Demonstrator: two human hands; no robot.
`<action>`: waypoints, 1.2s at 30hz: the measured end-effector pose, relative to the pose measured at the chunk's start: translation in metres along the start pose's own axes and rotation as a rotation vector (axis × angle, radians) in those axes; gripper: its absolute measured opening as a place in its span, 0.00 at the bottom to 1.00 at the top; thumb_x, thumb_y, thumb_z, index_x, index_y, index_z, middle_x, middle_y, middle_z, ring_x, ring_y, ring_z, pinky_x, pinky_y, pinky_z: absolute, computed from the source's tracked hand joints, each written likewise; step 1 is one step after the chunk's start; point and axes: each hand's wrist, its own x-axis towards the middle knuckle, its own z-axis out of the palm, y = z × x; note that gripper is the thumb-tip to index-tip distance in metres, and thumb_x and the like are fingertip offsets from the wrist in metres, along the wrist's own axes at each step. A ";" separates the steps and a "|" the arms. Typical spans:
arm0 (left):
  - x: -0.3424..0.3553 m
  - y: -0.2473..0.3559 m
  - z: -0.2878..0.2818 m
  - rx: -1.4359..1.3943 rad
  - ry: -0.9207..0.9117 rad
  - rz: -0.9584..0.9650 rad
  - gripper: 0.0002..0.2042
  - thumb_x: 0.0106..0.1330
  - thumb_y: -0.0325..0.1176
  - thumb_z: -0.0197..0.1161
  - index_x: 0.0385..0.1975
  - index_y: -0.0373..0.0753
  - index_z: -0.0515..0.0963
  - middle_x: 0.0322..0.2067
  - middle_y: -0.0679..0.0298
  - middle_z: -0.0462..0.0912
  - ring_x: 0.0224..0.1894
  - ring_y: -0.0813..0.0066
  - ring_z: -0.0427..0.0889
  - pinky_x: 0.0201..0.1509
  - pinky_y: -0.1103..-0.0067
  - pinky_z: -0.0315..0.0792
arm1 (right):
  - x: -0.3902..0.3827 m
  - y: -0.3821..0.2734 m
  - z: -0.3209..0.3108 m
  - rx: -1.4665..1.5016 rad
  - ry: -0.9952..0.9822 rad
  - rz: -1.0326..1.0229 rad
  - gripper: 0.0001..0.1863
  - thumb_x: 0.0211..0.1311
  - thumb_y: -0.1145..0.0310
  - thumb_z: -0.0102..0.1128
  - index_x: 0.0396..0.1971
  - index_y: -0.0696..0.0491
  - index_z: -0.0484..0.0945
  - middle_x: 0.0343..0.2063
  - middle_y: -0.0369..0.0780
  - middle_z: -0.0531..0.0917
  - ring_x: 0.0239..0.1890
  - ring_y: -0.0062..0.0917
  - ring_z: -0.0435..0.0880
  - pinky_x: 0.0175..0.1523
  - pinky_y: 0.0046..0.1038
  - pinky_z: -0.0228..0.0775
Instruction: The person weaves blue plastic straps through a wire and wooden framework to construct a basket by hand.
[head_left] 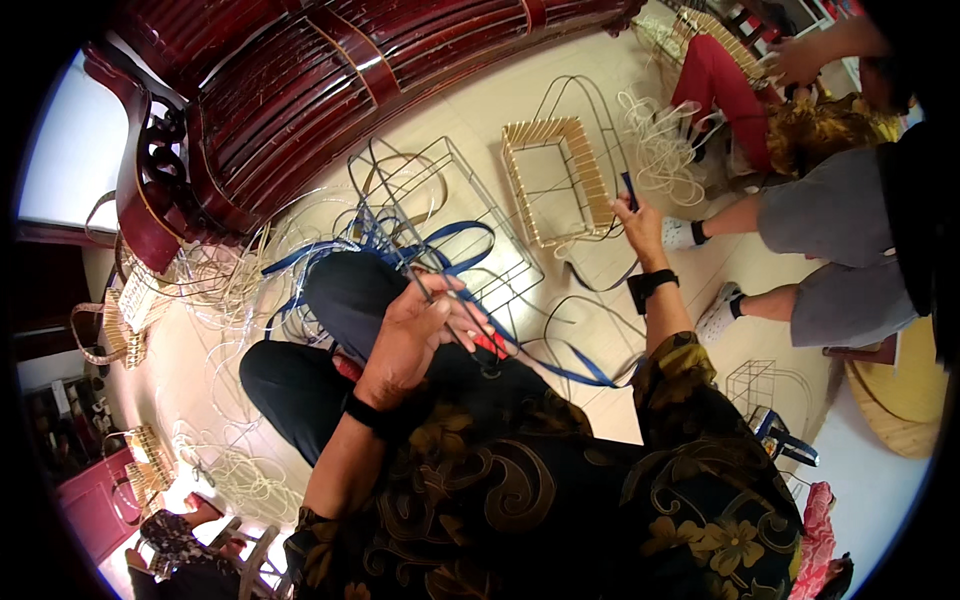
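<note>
Wooden bench (300,90) at the rear; a second person (840,230) seated at right; the weaver in front, a bare wire frame (440,215) resting on the lap. Judged from its open grid, weaving has barely begun: blue strip (450,235) crosses only the near edge, whereas the basket (555,180) beyond has its walls fully woven. Left hand (415,335) pinches the frame's near wire and strip between thumb and fingers, beside a red tool (488,342). Right hand (638,222), stretched out beyond the frame, closes on the strip's far end
</note>
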 end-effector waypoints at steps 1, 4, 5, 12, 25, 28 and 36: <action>0.000 -0.002 0.000 -0.008 -0.006 0.008 0.12 0.70 0.33 0.52 0.48 0.35 0.67 0.36 0.49 0.81 0.39 0.61 0.83 0.38 0.75 0.76 | 0.001 0.004 0.000 -0.003 0.001 -0.029 0.17 0.53 0.57 0.66 0.32 0.56 0.78 0.20 0.36 0.79 0.24 0.21 0.76 0.33 0.25 0.69; 0.004 -0.003 -0.002 -0.067 -0.036 0.010 0.13 0.69 0.34 0.53 0.48 0.35 0.67 0.36 0.48 0.80 0.38 0.60 0.83 0.39 0.74 0.77 | 0.006 0.013 0.001 -0.044 -0.010 -0.019 0.20 0.54 0.56 0.66 0.37 0.58 0.78 0.22 0.39 0.80 0.25 0.24 0.78 0.35 0.27 0.70; 0.006 -0.002 -0.003 -0.080 -0.047 0.008 0.13 0.69 0.34 0.54 0.48 0.34 0.66 0.37 0.47 0.80 0.38 0.60 0.83 0.39 0.74 0.77 | 0.009 0.015 -0.001 -0.038 -0.016 -0.013 0.21 0.55 0.55 0.66 0.38 0.59 0.79 0.22 0.39 0.80 0.26 0.25 0.78 0.35 0.27 0.70; 0.012 -0.001 -0.018 -0.159 -0.173 0.025 0.21 0.66 0.30 0.56 0.57 0.34 0.60 0.41 0.44 0.79 0.43 0.55 0.82 0.41 0.70 0.77 | 0.011 0.003 0.000 -0.095 -0.031 0.069 0.21 0.58 0.60 0.65 0.45 0.60 0.75 0.28 0.34 0.79 0.30 0.17 0.74 0.39 0.20 0.67; 0.007 -0.008 -0.044 -0.093 -0.262 -0.006 0.25 0.67 0.33 0.56 0.60 0.35 0.56 0.45 0.46 0.76 0.39 0.63 0.83 0.40 0.77 0.75 | 0.022 0.016 0.002 -0.085 0.021 0.098 0.19 0.58 0.60 0.66 0.43 0.58 0.77 0.27 0.33 0.79 0.31 0.16 0.76 0.39 0.19 0.67; 0.008 -0.009 -0.045 -0.047 -0.252 -0.001 0.24 0.67 0.32 0.55 0.60 0.35 0.56 0.45 0.45 0.76 0.35 0.64 0.83 0.34 0.82 0.74 | 0.024 0.015 -0.001 -0.241 0.087 0.085 0.26 0.53 0.54 0.68 0.46 0.56 0.77 0.27 0.38 0.82 0.30 0.24 0.79 0.38 0.26 0.69; 0.006 -0.008 -0.041 -0.074 -0.221 -0.016 0.23 0.67 0.30 0.54 0.59 0.35 0.56 0.45 0.44 0.76 0.34 0.64 0.83 0.31 0.82 0.73 | 0.005 0.005 0.000 -0.497 0.101 0.058 0.27 0.54 0.53 0.65 0.47 0.58 0.76 0.31 0.44 0.83 0.34 0.39 0.81 0.42 0.36 0.71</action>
